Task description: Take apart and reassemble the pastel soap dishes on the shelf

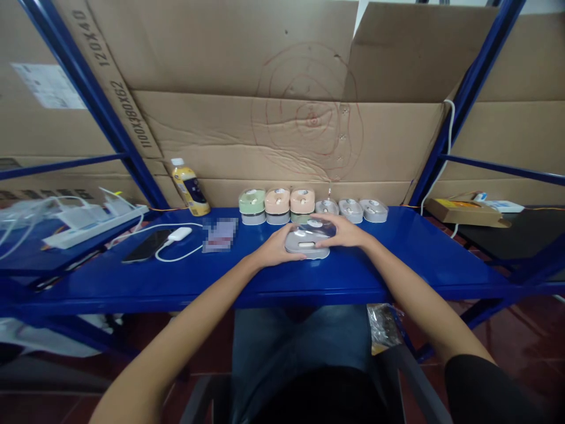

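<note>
Between my two hands is a small grey plastic box (308,235) with a shiny clear lid and a pale latch at its front. My left hand (278,246) grips its left side, thumb along the lower front. On the other side my right hand (342,231) wraps the right end, its thumb near the latch. Behind, similar boxes stand in a row: a green-topped one (252,201), two peach-topped ones (277,201) (302,201), each stacked on another box, and several low grey ones, such as the rightmost grey box (374,210).
All of this is on a blue metal table (176,288). Left of my hands lie a blurred-out flat item (220,235), a phone (150,245) and a white charger (179,234) with its cable. A yellow bottle (190,188) stands at the back left, before a cardboard wall (198,118).
</note>
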Motion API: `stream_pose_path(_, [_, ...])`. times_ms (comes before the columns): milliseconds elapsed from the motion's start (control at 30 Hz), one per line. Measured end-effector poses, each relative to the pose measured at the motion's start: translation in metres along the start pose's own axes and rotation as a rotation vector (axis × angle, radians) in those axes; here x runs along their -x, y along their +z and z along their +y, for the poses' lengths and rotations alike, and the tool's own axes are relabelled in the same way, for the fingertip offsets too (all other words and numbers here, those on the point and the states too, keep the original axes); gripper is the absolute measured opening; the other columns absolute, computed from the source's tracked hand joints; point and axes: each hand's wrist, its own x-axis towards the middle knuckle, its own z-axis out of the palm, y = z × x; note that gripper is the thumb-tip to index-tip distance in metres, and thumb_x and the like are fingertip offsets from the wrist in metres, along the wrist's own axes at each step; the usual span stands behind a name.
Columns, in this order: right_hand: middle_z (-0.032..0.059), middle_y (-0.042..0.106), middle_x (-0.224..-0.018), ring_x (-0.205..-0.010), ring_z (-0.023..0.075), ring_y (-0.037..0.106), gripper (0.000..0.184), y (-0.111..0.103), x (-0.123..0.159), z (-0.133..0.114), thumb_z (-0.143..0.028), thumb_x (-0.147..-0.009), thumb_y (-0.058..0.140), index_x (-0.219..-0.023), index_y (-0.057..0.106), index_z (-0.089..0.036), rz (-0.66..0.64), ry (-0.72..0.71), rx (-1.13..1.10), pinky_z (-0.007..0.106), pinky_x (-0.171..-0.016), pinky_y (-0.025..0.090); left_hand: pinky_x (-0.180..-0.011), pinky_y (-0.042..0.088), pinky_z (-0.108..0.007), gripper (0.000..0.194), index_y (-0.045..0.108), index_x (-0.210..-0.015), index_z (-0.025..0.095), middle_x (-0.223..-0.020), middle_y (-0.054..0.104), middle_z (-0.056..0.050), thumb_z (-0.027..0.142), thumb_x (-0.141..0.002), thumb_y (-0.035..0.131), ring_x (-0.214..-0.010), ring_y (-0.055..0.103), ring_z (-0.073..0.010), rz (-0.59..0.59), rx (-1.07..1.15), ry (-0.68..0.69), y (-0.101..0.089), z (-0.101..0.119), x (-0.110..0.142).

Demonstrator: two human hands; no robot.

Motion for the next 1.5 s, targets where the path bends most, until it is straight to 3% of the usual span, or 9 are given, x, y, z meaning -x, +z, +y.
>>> stream_pose_path(100, [0.0096, 0.066, -0.145, -0.128, 0.0343, 0.064, 0.097, 0.010, -0.007, -0.010, -0.055, -0.069, 0.094, -0.155, 0.056, -0.032, -0.054, -0.082, 0.057, 0.056, -0.111, 0.052, -0.115, 0.046, -0.060, 0.118, 0.035, -0.155, 0.019, -0.146, 0.057, -0.021, 0.057, -0.062, 0.097, -0.136, 0.057, -0.0404, 0.055, 0.133, -0.029, 0.008, -0.009, -0.001])
stream_pose_path(267, [0.0104, 0.068, -0.141, -0.127, 0.0342, 0.063, 0.096, 0.013, -0.008, -0.015, -0.058, -0.071, 0.092, -0.155, 0.056, -0.031, -0.063, -0.117, 0.147, 0.054, -0.112, 0.049, -0.115, 0.045, -0.062, 0.128, 0.028, -0.156, 0.019, -0.146, 0.056, -0.023, 0.054, -0.056, 0.101, -0.137, 0.058, -0.0413, 0.085, 0.236, -0.086, 0.015, -0.010, -0.002])
stream_pose_path(633, [0.0115, 0.061, -0.145, -0.131, 0.0338, 0.061, 0.096, 0.020, 0.006, -0.005, -0.062, -0.077, 0.088, -0.160, 0.049, -0.032, -0.150, -0.066, 0.216, 0.054, -0.114, 0.049, -0.109, 0.052, -0.054, 0.092, 0.055, -0.137, 0.020, -0.136, 0.066, -0.014, 0.059, -0.064, 0.095, -0.127, 0.064, -0.0377, 0.062, 0.061, -0.023, 0.006, 0.007, -0.003])
stream_pose_path(833, [0.0125, 0.067, -0.134, -0.119, 0.0340, 0.067, 0.103, 0.020, 0.008, -0.009, -0.060, -0.074, 0.090, -0.162, 0.048, -0.028, -0.177, -0.047, 0.236, 0.054, -0.106, 0.054, -0.113, 0.050, -0.059, 0.098, 0.054, -0.141, 0.020, -0.143, 0.062, -0.018, 0.057, -0.061, 0.097, -0.131, 0.062, -0.0399, 0.048, 0.076, -0.029, 0.001, 0.002, 0.000])
stream_pose_path(967, [0.0108, 0.067, -0.142, -0.128, 0.0343, 0.064, 0.093, -0.011, 0.004, -0.009, -0.059, -0.073, 0.089, -0.154, 0.057, -0.028, 0.027, -0.001, 0.222, 0.053, -0.113, 0.049, -0.111, 0.052, -0.057, 0.093, 0.043, -0.149, 0.018, -0.147, 0.056, -0.021, 0.057, -0.076, 0.087, -0.130, 0.064, -0.0359, 0.111, 0.213, -0.069, 0.000, -0.007, -0.001])
stream_pose_path(1067, [0.0157, 0.061, -0.150, -0.138, 0.0365, 0.057, 0.095, -0.057, 0.000, 0.008, -0.058, -0.072, 0.088, -0.155, 0.055, -0.024, 0.468, 0.170, 0.353, 0.054, -0.118, 0.043, -0.106, 0.055, -0.055, 0.078, 0.046, -0.145, 0.018, -0.137, 0.062, -0.019, 0.056, -0.085, 0.078, -0.121, 0.067, -0.0317, 0.180, 0.151, -0.076, 0.000, -0.009, -0.003])
stream_pose_path(1167, [0.0213, 0.061, -0.144, -0.135, 0.0411, 0.056, 0.089, -0.099, -0.002, 0.036, -0.057, -0.077, 0.084, -0.153, 0.054, -0.023, 0.792, 0.599, 0.555, 0.058, -0.109, 0.046, -0.100, 0.058, -0.052, 0.071, 0.049, -0.142, 0.018, -0.136, 0.062, -0.018, 0.055, -0.088, 0.075, -0.115, 0.067, -0.0298, 0.187, 0.056, -0.072, 0.003, -0.006, -0.004])
stream_pose_path(1300, [0.0295, 0.055, -0.145, -0.133, 0.0446, 0.057, 0.082, -0.125, -0.002, 0.067, -0.055, -0.074, 0.089, -0.144, 0.063, -0.020, 0.699, 1.088, 0.686, 0.056, -0.106, 0.045, -0.094, 0.059, -0.047, 0.068, 0.050, -0.141, 0.019, -0.134, 0.063, -0.017, 0.053, -0.088, 0.074, -0.110, 0.067, -0.0275, 0.166, -0.018, -0.085, 0.003, -0.001, -0.004])
stream_pose_path(1500, [0.0338, 0.056, -0.142, -0.132, 0.0448, 0.059, 0.089, -0.127, -0.005, 0.079, -0.062, -0.072, 0.087, -0.141, 0.062, -0.011, 0.557, 1.145, 0.741, 0.055, -0.104, 0.047, -0.084, 0.060, -0.042, 0.068, 0.050, -0.142, 0.018, -0.121, 0.064, -0.014, 0.054, -0.090, 0.072, -0.094, 0.066, -0.0233, 0.147, -0.085, -0.117, 0.000, 0.000, -0.004])
